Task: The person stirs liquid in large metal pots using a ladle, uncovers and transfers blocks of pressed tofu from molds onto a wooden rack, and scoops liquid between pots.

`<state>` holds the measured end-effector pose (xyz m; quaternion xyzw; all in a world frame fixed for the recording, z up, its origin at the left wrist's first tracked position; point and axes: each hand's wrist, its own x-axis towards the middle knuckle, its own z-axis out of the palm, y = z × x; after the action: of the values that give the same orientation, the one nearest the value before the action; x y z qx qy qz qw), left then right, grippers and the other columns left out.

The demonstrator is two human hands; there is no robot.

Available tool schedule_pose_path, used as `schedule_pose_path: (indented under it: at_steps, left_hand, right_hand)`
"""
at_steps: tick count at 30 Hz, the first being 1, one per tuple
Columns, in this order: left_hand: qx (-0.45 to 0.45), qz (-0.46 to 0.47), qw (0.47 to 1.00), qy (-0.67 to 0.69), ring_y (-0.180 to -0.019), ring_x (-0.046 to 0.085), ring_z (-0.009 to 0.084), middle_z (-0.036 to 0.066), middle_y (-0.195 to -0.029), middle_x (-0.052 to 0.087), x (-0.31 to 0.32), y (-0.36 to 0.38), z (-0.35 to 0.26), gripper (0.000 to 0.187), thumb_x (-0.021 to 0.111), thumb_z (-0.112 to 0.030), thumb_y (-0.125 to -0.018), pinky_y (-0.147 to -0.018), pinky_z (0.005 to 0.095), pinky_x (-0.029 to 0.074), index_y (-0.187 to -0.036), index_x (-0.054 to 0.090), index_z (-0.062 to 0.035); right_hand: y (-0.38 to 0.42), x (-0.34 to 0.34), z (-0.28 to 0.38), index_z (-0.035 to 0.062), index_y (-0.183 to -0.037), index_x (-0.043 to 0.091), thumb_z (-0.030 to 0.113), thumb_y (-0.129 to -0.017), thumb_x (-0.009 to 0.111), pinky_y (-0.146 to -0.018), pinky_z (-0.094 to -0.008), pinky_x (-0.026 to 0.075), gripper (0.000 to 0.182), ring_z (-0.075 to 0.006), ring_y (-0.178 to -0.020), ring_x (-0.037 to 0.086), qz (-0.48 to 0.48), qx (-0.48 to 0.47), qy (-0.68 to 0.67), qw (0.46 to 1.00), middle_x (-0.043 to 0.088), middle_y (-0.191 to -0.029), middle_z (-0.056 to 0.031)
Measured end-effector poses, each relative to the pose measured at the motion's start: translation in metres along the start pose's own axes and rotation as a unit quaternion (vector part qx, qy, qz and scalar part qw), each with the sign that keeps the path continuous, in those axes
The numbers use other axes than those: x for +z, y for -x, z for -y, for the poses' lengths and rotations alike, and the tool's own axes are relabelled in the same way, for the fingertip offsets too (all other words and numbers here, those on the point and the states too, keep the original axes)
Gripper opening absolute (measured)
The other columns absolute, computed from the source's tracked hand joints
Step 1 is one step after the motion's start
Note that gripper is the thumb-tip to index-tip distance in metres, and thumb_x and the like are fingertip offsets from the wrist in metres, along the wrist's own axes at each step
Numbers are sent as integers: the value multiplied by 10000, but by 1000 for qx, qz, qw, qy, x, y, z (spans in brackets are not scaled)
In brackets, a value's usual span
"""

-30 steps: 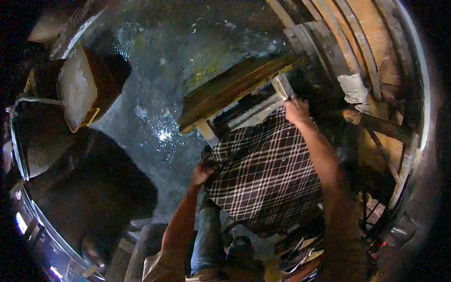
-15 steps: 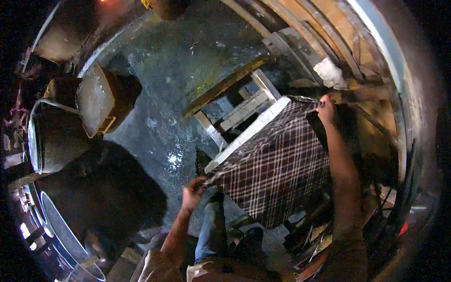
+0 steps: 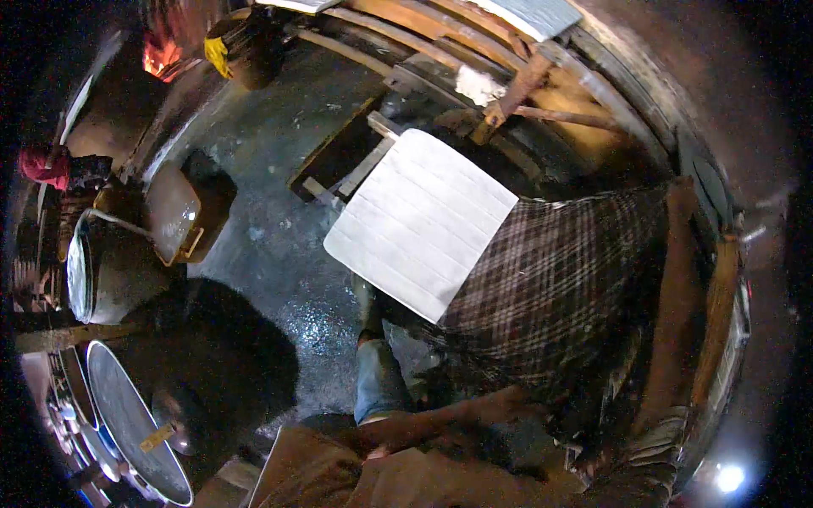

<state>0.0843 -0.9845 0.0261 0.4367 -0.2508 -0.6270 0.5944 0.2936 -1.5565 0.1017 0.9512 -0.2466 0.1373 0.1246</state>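
Note:
A white square slab [image 3: 423, 224], marked with faint parallel lines, lies on a low wooden frame [image 3: 366, 169] at mid-view. A dark checked cloth [image 3: 550, 279] stretches from the slab's right edge toward me. Up at the right, my right hand [image 3: 680, 195] grips the cloth's far corner, arm extended. Low and close to my body, my left hand [image 3: 511, 402] is closed at the cloth's near edge; its fingers are dim. The cloth hangs away from the slab's top face, which shows fully.
Left of the frame stand a metal container [image 3: 174, 212] with liquid and a bucket [image 3: 123, 267]. A large round vessel [image 3: 135, 423] is at lower left. Wooden beams [image 3: 500, 51] line the back, with a white lump [image 3: 478, 85]. Fire [image 3: 161, 57] glows at far left. The floor [image 3: 313, 326] looks wet.
Both hands have moved right, pulling the checked cloth off the slab's top, now exposed. My left hand has come across my body. The view has shifted, bringing the fire into sight.

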Motion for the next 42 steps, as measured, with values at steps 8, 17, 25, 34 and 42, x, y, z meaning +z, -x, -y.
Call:
schedule_pose_path:
  at_steps: [8,17,25,34,42]
  left_hand:
    - [289,71,913,-280,-1223,385,300,143,-1404,327,4,-41,114,493,518,-279,-867,-1022,419,296,-1306,429,-70]
    - [3,-8,989,-149,-1124,439,273,153,-1218,451,-174,3,169,419,472,-169,-888,-961,388,384,-1276,424,-18]
    - [-64,-494,825,-266,-805,572,247,119,-869,614,-531,102,114,220,502,-169,-856,-732,338,466,-961,602,-4]
    - [-99,-524,838,-114,-819,551,152,-9,-928,582,-679,66,75,362,585,-323,-833,-720,284,430,-1111,574,-91]
    - [-141,-432,888,-74,-1021,500,190,64,-1097,555,-672,22,57,592,663,-423,-768,-915,323,357,-1195,495,-49]
  right_hand:
    - [44,-20,39,55,-1004,488,222,-803,546,-777,-383,418,268,-252,-891,528,8,40,-69,997,502,-931,-109]
    - [268,166,253,70,-1108,472,322,-810,547,-815,-401,411,398,-267,-958,516,249,266,-412,835,487,-1058,-118]
    - [426,174,315,84,-1200,457,411,-815,548,-848,-417,405,513,-279,-1017,506,310,544,-487,609,474,-1170,-125]
    - [421,281,278,99,-1304,441,511,-822,549,-885,-434,397,643,-293,-1084,494,313,595,-538,509,460,-1297,-134]
    - [414,331,316,109,-1365,356,524,-868,439,-1018,-407,302,653,-246,-1248,357,185,612,-697,325,377,-1379,-86]
